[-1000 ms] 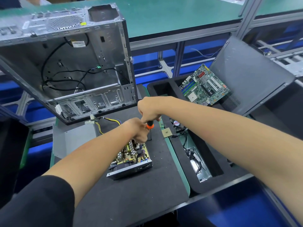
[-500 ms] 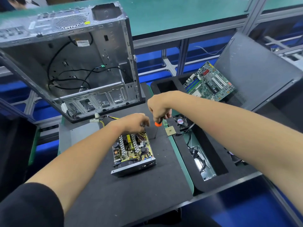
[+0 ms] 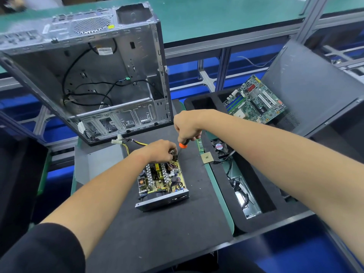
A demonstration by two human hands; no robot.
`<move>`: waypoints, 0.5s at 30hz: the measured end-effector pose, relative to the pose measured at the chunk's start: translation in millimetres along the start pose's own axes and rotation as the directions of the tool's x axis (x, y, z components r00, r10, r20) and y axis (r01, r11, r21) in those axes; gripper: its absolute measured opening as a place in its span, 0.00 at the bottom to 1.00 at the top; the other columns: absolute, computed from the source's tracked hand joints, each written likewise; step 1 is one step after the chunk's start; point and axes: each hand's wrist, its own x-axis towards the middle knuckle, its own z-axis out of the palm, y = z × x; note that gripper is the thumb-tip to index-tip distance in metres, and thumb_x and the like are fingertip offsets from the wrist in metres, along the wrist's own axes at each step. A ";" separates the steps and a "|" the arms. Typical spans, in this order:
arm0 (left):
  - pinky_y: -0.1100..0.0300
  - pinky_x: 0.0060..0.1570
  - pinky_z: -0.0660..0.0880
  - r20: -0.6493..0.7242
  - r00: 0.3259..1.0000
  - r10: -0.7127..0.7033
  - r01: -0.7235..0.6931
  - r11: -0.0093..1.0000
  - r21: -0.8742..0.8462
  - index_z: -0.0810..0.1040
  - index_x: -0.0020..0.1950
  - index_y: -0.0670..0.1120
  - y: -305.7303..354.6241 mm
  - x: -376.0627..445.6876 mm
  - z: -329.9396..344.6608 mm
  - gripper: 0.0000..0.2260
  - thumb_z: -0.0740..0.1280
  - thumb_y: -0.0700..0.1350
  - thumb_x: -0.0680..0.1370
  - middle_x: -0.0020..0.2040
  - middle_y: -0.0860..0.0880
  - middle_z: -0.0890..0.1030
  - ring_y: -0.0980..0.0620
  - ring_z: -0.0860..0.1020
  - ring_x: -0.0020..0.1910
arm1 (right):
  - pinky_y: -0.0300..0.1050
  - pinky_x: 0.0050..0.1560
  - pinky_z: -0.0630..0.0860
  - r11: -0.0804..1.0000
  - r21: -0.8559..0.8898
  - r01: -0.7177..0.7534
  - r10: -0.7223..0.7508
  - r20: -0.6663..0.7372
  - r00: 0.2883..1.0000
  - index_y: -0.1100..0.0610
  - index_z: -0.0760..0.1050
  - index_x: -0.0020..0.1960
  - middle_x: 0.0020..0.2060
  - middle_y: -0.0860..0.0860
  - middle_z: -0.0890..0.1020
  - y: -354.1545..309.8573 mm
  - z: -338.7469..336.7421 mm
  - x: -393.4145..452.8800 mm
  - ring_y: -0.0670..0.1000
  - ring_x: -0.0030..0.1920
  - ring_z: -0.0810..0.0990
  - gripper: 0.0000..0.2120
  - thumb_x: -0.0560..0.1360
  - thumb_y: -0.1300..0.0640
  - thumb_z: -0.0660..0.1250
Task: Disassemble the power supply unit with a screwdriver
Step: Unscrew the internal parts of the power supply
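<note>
The power supply unit (image 3: pixel 162 183) lies open on the black mat (image 3: pixel 157 229), its yellow circuit board exposed, in front of the stripped computer case (image 3: pixel 94 75); we see white stickers in the case, too small to read. Our left hand (image 3: pixel 160 150) rests on the unit's far end, fingers curled among the wires; what they pinch we cannot tell. Just beside it our right hand (image 3: pixel 187 127) grips the screwdriver (image 3: pixel 180 149) by its handle, orange collar showing, tip down at that far corner. Right of the mat sit a processor chip (image 3: pixel 207 158), a small fan (image 3: pixel 218 146) with an unreadable label, and a green motherboard (image 3: pixel 256 100) in the foam tray (image 3: pixel 222 186).
</note>
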 end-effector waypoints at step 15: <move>0.56 0.45 0.73 -0.091 0.996 0.004 -0.016 0.990 -0.139 0.76 0.56 0.50 0.4 -3.8 5.5 0.14 0.63 0.38 0.72 0.45 0.49 0.77 0.49 0.74 0.44 | 0.35 0.22 0.71 1.000 -0.003 -0.023 0.023 0.054 0.998 0.62 0.75 0.37 0.23 0.53 0.79 5.6 -5.4 -3.4 0.51 0.22 0.76 0.09 0.74 0.59 0.68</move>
